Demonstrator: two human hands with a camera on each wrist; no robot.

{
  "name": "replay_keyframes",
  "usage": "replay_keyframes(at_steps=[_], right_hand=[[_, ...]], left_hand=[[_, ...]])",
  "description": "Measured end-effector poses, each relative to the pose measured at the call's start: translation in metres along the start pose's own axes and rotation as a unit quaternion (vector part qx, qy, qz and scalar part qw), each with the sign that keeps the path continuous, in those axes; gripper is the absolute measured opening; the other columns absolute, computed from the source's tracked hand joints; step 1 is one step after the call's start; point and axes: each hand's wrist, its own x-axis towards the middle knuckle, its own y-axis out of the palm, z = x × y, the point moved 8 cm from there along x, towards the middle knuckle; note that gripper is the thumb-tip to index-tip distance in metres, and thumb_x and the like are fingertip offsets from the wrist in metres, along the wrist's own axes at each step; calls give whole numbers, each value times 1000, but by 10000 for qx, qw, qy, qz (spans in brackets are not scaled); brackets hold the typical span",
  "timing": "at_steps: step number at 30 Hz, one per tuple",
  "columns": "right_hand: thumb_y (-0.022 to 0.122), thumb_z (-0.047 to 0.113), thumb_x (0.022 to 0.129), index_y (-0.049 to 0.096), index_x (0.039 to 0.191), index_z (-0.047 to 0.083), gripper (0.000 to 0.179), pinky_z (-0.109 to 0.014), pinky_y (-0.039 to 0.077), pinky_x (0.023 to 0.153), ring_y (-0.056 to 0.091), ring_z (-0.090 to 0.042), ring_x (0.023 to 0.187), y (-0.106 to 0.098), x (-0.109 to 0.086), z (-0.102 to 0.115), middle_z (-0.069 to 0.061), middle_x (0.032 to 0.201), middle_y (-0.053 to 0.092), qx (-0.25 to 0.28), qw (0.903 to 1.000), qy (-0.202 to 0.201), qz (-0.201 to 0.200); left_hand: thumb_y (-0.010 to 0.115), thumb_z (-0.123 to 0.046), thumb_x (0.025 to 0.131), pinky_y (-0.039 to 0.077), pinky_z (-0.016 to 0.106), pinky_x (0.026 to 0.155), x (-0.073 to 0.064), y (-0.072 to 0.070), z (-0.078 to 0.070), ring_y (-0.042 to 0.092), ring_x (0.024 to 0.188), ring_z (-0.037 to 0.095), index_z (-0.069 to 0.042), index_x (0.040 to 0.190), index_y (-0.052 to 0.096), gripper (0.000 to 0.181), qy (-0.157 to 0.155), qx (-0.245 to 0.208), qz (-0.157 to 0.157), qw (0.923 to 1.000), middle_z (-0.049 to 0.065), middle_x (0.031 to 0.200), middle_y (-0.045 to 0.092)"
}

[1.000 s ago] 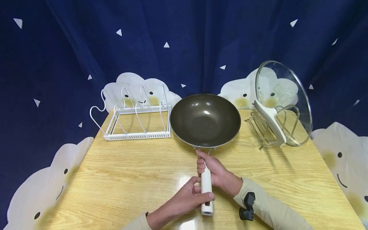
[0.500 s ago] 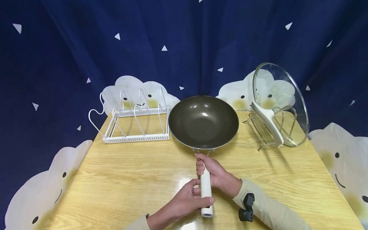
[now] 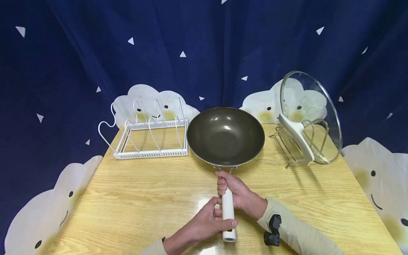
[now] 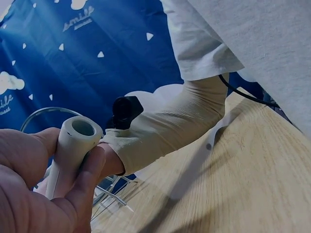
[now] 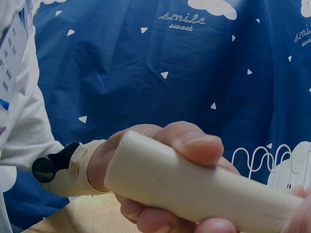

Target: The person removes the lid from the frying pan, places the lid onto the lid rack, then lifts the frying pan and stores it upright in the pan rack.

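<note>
A wok [image 3: 225,136] with a dark brown inside and a white handle [image 3: 228,209] is in the middle of the head view, its handle towards me. My right hand [image 3: 238,191] grips the handle close to the pan. Farther down, my left hand [image 3: 206,221] holds the handle near its end, thumb on top. The left wrist view shows the handle's hollow end [image 4: 81,128] between thumb and fingers. In the right wrist view, left-hand fingers curl round the handle [image 5: 170,179]. I cannot tell whether the wok's base touches the table.
Left of the wok stands a white wire rack [image 3: 151,153] with several upright loops. A metal wire stand [image 3: 291,148] at the right bears a tilted glass lid [image 3: 318,106] with a white handle. Behind the wooden table [image 3: 137,198] hangs a blue curtain [image 3: 204,42].
The head view has tilted slightly, so the scene sits a little lower. My left thumb has slid slightly towards the handle's end, over its slot. Both hands keep their hold.
</note>
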Motion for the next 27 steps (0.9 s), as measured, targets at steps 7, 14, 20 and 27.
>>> replay_keyframes(at_steps=[7,14,20,27], right_hand=[[50,20,105,37,68,18,39,-11,32,40,34,4,42,-1,0,0,14,55,35,-42,9999,-29,-146],[48,19,106,38,67,18,40,-10,31,40,35,5,42,-1,0,-1,14,54,36,-47,9999,-48,-130],[50,18,105,38,69,17,38,-10,31,40,35,5,43,-2,0,0,14,54,37,-48,9998,-147,-156],[49,19,106,38,70,17,38,-10,31,40,34,5,43,-3,-2,0,14,54,36,-94,9997,-141,-164]], left_hand=[[74,-3,89,55,25,69,1,0,-1,71,83,17,1,131,39,54,-34,-46,-13,10000,11,95,71],[75,-4,89,55,25,69,0,-1,0,72,83,17,1,131,40,55,-2,21,-48,10000,10,95,72],[75,-5,90,54,25,65,0,0,-2,72,81,17,1,128,39,53,74,178,80,9998,10,94,72],[76,-7,90,55,26,66,-1,3,-4,72,80,18,0,124,38,52,73,346,197,9992,10,93,71]])
